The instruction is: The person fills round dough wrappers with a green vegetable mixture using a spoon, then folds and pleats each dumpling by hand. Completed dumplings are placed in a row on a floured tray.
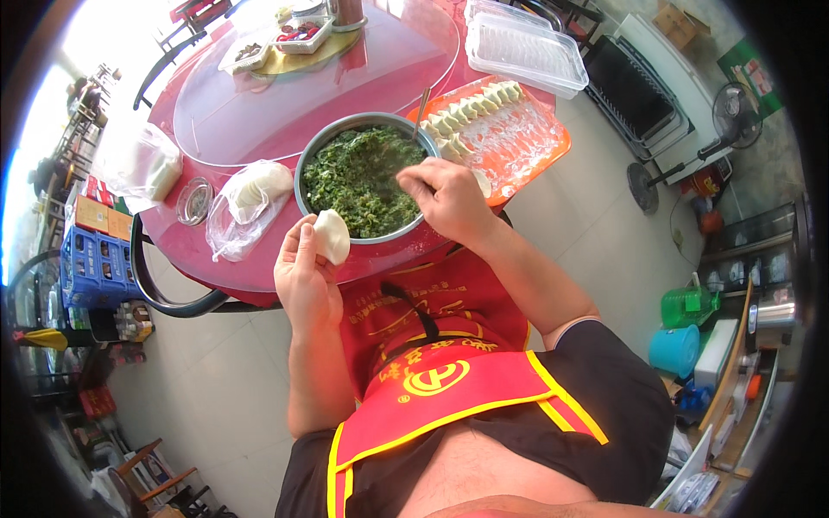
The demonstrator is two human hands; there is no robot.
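Observation:
In my left hand (307, 272) I hold a round, pale dough wrapper (333, 237) between thumb and fingers, at the near-left rim of the bowl. A grey round bowl (302, 194) full of chopped green filling (363, 175) stands before me. My right hand (450, 197) hovers over the bowl's right side with fingers curled; whether anything is in them is hidden. A thin utensil handle (422, 111) leans on the bowl's far-right rim. On the right, an orange tray (544, 155) dusted with flour bears rows of folded dumplings (476, 110). Another pale dough piece (482, 183) shows behind my right hand.
Stacked clear plastic trays (528, 52) lie at the table's far right. Left of the bowl are a plastic bag of wrappers (249, 194), a glass ashtray (195, 201) and a white bag (146, 165). A glass turntable (259, 123) covers the far tabletop. A chair (184, 305) stands at left.

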